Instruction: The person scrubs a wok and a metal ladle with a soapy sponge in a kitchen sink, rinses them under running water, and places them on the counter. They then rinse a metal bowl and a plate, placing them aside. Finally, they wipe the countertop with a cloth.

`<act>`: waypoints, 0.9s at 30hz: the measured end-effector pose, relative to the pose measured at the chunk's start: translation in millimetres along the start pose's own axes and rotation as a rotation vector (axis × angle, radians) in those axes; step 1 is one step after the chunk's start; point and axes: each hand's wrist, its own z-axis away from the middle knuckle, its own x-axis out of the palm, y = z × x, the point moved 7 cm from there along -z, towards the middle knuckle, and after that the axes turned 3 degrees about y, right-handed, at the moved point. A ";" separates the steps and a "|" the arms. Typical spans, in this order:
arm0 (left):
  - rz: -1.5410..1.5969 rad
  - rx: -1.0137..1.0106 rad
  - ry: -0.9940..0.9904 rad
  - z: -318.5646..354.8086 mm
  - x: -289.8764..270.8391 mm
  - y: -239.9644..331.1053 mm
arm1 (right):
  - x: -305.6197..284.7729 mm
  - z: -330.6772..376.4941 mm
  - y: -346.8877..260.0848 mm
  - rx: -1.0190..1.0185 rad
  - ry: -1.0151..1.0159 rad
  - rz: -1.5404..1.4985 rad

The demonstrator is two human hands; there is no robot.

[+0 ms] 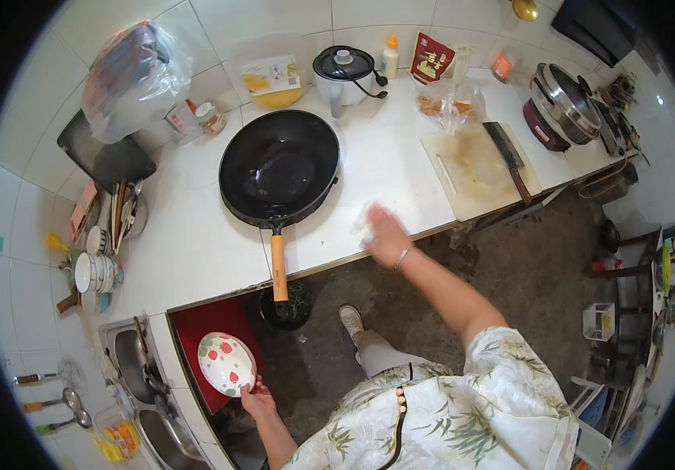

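Observation:
My left hand [258, 400] grips the rim of a white plate [231, 362] patterned with red strawberries and green leaves, in front of the counter at the lower left. Over the counter's front edge, my right hand [387, 238] is blurred by motion. At its fingertips shows a white, tissue-like wad [364, 223], closed in by the fingers and partly hidden. Left of this hand, a black wok [278, 166] rests on the counter, its wooden handle [278, 266] sticking out past the edge. To the right lies a cutting board [470, 168] bearing a cleaver [507, 157].
Behind the wok stands a white electric pot [343, 78] with a black cord. A lidded steel pot [564, 106] occupies the right end. Stacked bowls [94, 272] and a utensil holder [132, 215] line the left, above a steel sink [135, 368]. Below the counter sits a dark bin [286, 307].

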 end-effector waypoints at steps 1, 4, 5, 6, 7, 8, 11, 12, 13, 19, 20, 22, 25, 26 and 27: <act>-0.002 -0.006 -0.006 0.7 -4.7 -3.0 | -5.6 -11.4 33.3 0.139 0.059 0.023; -0.015 -0.017 0.013 5.2 -33.6 -9.9 | -12.1 -24.1 52.4 0.239 0.169 0.065; -0.020 -0.018 0.027 8.0 -45.2 -10.7 | -3.1 -22.9 38.8 0.216 0.116 0.088; -0.003 -0.016 0.038 9.7 -50.7 -14.4 | -6.3 -5.9 0.8 0.143 0.043 -0.033; 0.006 -0.023 0.035 11.6 -48.4 -19.9 | 16.3 13.4 -13.3 0.035 0.110 0.058; 0.022 -0.017 0.047 15.6 -54.0 -21.2 | 14.0 23.1 -24.3 -0.020 0.088 0.043; 0.008 -0.021 0.040 16.9 -66.0 -25.7 | 8.2 17.0 -3.3 -0.030 0.059 0.088; 0.009 -0.023 0.025 21.1 -61.1 -27.6 | 10.6 -1.0 27.4 0.061 0.052 0.106; 0.014 -0.024 0.019 24.7 -62.2 -28.8 | -12.0 0.7 40.5 0.197 0.067 0.025; -0.033 -0.045 0.013 27.7 -84.3 -57.4 | 23.7 24.3 -46.8 0.025 -0.021 -0.029; -0.025 -0.072 0.026 24.5 -91.6 -64.6 | 21.6 20.5 -42.4 0.035 -0.010 -0.012; -0.048 -0.070 0.000 34.8 -85.6 -68.7 | 9.0 -1.1 -20.5 0.057 0.015 0.021; -0.044 -0.062 -0.033 52.2 -66.8 -73.2 | -25.1 -20.1 33.1 0.252 0.026 0.027; -0.048 -0.055 -0.038 57.0 -58.3 -73.2 | -26.4 -20.7 30.7 0.273 0.028 0.002; -0.076 -0.049 -0.006 61.5 -64.0 -74.1 | -15.1 -3.1 9.8 0.194 -0.031 -0.004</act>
